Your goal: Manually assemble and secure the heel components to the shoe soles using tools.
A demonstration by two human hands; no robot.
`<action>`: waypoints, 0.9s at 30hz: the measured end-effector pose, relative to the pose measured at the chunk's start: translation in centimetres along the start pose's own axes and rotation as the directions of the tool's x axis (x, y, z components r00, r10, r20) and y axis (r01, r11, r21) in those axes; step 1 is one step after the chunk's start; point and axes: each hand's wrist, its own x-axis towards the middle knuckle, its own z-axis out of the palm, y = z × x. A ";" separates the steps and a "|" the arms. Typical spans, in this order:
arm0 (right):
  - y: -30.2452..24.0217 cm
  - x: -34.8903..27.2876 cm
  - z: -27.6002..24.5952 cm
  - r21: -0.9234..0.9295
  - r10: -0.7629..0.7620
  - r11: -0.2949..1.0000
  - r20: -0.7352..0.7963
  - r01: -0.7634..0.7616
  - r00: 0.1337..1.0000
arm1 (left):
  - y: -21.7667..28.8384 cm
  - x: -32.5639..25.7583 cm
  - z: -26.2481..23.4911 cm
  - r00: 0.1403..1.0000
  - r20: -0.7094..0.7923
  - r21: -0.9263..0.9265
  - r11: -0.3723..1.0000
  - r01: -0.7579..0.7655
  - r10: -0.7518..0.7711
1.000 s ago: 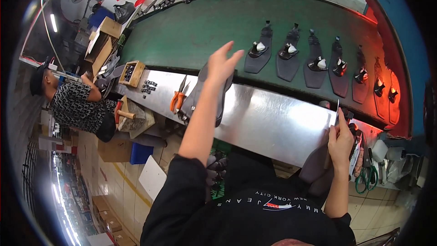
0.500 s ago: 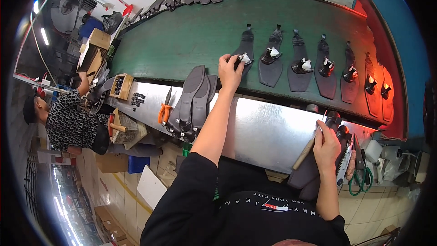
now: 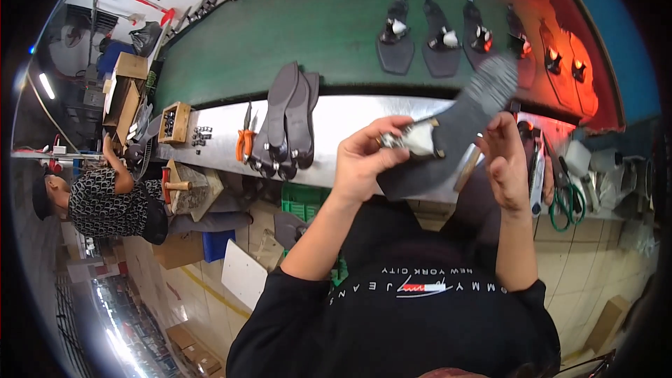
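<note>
In front of me, my left hand point(image 3: 371, 161) pinches a dark sandal point(image 3: 437, 157) by its strap, where a white piece sits in the loop. The sole is tilted, and its blurred end points up and right. Beside its right edge is my right hand point(image 3: 507, 164), fingers curled but apart. Whether it touches the sole I cannot tell. Between that hand and the sandal shows the wooden handle of a tool point(image 3: 467, 168), partly covered by the sole. Several similar sandals point(image 3: 396, 52) with white pieces lie in a row on the green conveyor belt point(image 3: 294, 42).
On the metal ledge point(image 3: 343, 115) are stacked soles point(image 3: 287, 122), orange-handled pliers point(image 3: 245, 143), small black parts point(image 3: 201, 136) and a wooden box point(image 3: 173, 124). Green-handled scissors point(image 3: 565, 203) lie at right. Red light glows by the belt's right end point(image 3: 574, 49). A person point(image 3: 108, 196) works at left.
My left hand has lifted the sandal off the belt and brought it close in front of me. My right hand has loosened from the wooden-handled tool. The view has shifted.
</note>
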 end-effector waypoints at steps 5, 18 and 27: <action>-3.2 -0.2 5.6 0.346 0.096 0.936 -0.090 -0.059 0.991 | -0.9 -4.4 1.1 0.983 0.054 -0.254 0.949 0.184 -0.176; -4.0 -5.3 5.8 -0.460 0.123 0.881 -0.012 -0.115 0.992 | -0.3 -6.8 -0.1 0.971 -0.053 -0.136 0.965 0.225 -0.234; -3.9 -5.3 5.7 -0.582 0.068 0.812 0.047 -0.028 0.997 | -1.1 -6.5 -0.5 0.963 -0.141 -0.127 0.968 0.215 -0.232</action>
